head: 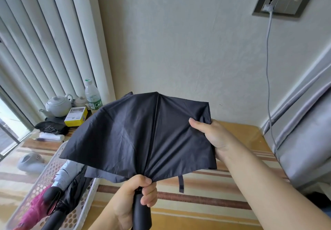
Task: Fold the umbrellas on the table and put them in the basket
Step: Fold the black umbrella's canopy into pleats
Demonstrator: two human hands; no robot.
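The left hand [132,199] grips the black handle of the dark fabric umbrella [139,133], held above the striped tabletop [206,203]. The right hand [209,133] pinches the canopy's edge. Left of the left hand, the white perforated plastic basket [53,169] holds folded umbrellas.

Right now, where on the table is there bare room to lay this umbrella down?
Bare striped table lies between the white basket and the grey bedding. The far-left corner is crowded: teapot, bottle, yellow box.
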